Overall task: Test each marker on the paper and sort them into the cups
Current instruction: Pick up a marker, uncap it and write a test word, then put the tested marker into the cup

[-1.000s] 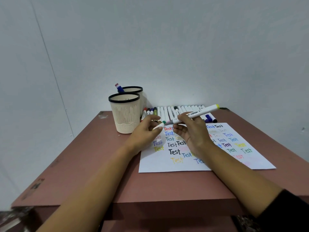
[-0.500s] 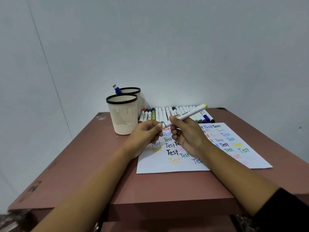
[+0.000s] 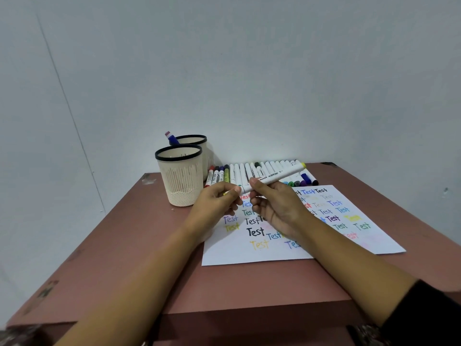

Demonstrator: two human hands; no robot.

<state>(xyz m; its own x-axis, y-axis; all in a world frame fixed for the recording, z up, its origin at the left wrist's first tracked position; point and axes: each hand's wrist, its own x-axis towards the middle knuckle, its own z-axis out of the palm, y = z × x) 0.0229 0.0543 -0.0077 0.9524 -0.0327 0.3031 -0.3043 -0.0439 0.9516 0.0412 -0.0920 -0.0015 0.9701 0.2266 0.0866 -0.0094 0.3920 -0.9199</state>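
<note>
Pushing the cap [image 3: 245, 188] home, the left hand [image 3: 219, 199] now pinches the near end of the white marker [image 3: 275, 174], where cap and tip stood apart a second ago. The right hand [image 3: 277, 208] grips the barrel, holding it raised over the far edge of the paper [image 3: 249, 257]. This marker looks tested and closed, so dropping it into a cup [image 3: 180, 178] likely comes next.

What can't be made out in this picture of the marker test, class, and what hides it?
Head view, held marker: its near end, whether capped, covered by fingers of the left hand.
Head view, paper: several test words, under the right hand.
Head view, front cup: its contents, behind its own wall.
Head view, rear cup: mostly behind the front cup.
</note>
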